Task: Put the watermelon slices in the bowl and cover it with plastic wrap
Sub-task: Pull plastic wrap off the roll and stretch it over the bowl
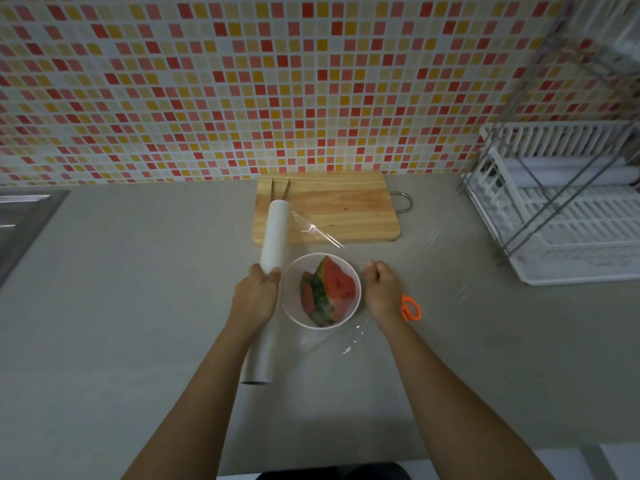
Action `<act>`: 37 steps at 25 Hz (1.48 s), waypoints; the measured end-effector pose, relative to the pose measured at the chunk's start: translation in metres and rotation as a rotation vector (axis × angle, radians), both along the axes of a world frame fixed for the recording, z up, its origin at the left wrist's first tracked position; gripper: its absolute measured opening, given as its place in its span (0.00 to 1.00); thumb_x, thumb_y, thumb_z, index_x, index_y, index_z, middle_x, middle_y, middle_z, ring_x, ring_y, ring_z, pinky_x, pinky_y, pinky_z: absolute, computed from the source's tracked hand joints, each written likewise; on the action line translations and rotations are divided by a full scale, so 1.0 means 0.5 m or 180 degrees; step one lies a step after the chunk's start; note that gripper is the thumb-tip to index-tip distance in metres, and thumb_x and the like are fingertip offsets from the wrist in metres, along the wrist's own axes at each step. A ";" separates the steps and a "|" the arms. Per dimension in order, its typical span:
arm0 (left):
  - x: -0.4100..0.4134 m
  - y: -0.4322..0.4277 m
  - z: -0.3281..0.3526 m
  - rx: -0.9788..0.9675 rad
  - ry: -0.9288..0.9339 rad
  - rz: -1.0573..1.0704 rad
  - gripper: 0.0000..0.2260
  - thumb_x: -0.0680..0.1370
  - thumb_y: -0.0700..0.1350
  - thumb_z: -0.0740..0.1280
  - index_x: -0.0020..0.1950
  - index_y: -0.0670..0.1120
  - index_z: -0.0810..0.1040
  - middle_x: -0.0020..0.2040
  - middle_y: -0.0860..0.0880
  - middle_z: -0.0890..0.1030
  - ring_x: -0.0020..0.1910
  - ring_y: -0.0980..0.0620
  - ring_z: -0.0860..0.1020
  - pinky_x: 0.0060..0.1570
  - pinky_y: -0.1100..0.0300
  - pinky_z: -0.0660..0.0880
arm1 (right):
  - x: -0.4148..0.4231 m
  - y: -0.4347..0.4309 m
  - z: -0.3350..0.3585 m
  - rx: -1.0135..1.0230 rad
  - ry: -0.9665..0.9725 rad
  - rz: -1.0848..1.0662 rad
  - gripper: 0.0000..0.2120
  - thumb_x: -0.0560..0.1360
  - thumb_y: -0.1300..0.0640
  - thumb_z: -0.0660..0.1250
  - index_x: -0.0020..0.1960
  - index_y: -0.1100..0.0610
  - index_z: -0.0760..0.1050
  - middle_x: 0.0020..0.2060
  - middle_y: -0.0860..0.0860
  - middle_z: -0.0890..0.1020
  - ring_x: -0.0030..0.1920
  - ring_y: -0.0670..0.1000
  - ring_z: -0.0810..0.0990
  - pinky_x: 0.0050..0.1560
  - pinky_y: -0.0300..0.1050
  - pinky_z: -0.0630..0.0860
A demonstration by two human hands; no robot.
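A white bowl (pixel 291 310) stands on the grey counter and holds several watermelon slices (pixel 329 289) with red flesh and green rind. My left hand (pixel 254 296) grips the long white plastic wrap roll (pixel 275 233) just left of the bowl. My right hand (pixel 381 289) pinches the edge of the clear film (pixel 322 233) to the right of the bowl. The film stretches from the roll across above the bowl, and a loose part hangs in front of it.
A wooden cutting board (pixel 332 206) with metal tongs (pixel 280 190) lies behind the bowl. Orange scissors (pixel 410 308) lie by my right wrist. A white dish rack (pixel 561 209) stands at the right. A sink (pixel 24 216) edge shows at the far left.
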State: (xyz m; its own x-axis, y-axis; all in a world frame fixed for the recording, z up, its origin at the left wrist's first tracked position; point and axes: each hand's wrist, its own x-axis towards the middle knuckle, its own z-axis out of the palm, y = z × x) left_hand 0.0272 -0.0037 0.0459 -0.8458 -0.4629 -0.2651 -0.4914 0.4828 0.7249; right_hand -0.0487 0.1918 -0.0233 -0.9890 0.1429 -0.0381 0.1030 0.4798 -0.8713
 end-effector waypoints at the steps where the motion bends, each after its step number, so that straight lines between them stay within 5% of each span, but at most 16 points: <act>1: 0.002 -0.005 -0.005 0.0032 0.0025 -0.0007 0.19 0.81 0.51 0.55 0.65 0.39 0.69 0.61 0.36 0.76 0.57 0.36 0.75 0.51 0.52 0.69 | 0.000 -0.003 0.000 -0.0013 0.0010 0.0020 0.15 0.79 0.57 0.55 0.37 0.63 0.71 0.34 0.55 0.76 0.36 0.55 0.73 0.35 0.45 0.59; 11: 0.013 -0.020 -0.042 0.0163 0.0275 -0.0021 0.15 0.81 0.51 0.58 0.63 0.44 0.71 0.56 0.39 0.79 0.53 0.40 0.76 0.46 0.55 0.67 | 0.005 -0.014 -0.008 -0.0582 -0.0329 -0.0014 0.15 0.79 0.56 0.56 0.46 0.66 0.75 0.40 0.56 0.77 0.43 0.52 0.74 0.46 0.49 0.70; 16: 0.022 -0.026 -0.051 0.0331 0.0327 0.0002 0.16 0.81 0.50 0.58 0.68 0.48 0.69 0.59 0.42 0.79 0.53 0.44 0.76 0.49 0.57 0.67 | 0.017 -0.028 -0.015 -0.1777 -0.0643 -0.0282 0.05 0.78 0.57 0.61 0.51 0.53 0.75 0.47 0.50 0.79 0.48 0.51 0.77 0.44 0.41 0.73; 18: 0.022 -0.027 -0.053 0.0400 0.0320 -0.0008 0.18 0.81 0.50 0.58 0.70 0.49 0.67 0.60 0.43 0.78 0.51 0.47 0.74 0.50 0.57 0.67 | 0.019 -0.034 -0.018 -0.2100 -0.0510 -0.0374 0.08 0.78 0.59 0.61 0.48 0.48 0.76 0.46 0.46 0.80 0.47 0.47 0.78 0.45 0.39 0.75; 25: 0.018 -0.029 -0.063 0.0474 0.0281 0.0044 0.19 0.81 0.51 0.57 0.71 0.48 0.67 0.63 0.41 0.77 0.59 0.41 0.75 0.52 0.56 0.68 | 0.011 -0.037 -0.031 -0.2398 -0.0550 -0.0248 0.14 0.78 0.62 0.61 0.52 0.42 0.76 0.50 0.41 0.81 0.51 0.40 0.80 0.49 0.38 0.77; 29: 0.017 -0.029 -0.068 0.0473 0.0283 0.0037 0.19 0.81 0.51 0.57 0.71 0.47 0.66 0.63 0.40 0.77 0.59 0.40 0.75 0.51 0.56 0.68 | 0.012 -0.034 -0.036 -0.2304 -0.0644 -0.0236 0.12 0.77 0.58 0.62 0.55 0.42 0.75 0.46 0.42 0.84 0.52 0.47 0.81 0.51 0.43 0.79; 32: 0.016 -0.030 -0.071 0.0474 0.0283 0.0063 0.19 0.81 0.51 0.57 0.71 0.46 0.66 0.62 0.40 0.77 0.59 0.40 0.75 0.50 0.56 0.67 | 0.018 -0.038 -0.038 -0.2019 -0.0675 -0.0288 0.11 0.80 0.50 0.56 0.56 0.46 0.76 0.55 0.48 0.81 0.58 0.52 0.78 0.60 0.52 0.75; 37: 0.016 -0.028 -0.073 0.0473 0.0294 0.0111 0.18 0.81 0.51 0.57 0.70 0.46 0.68 0.62 0.39 0.77 0.58 0.40 0.75 0.50 0.57 0.67 | -0.009 -0.014 -0.009 -0.2133 -0.1127 0.0006 0.35 0.75 0.34 0.36 0.62 0.51 0.73 0.58 0.56 0.79 0.60 0.54 0.77 0.65 0.52 0.69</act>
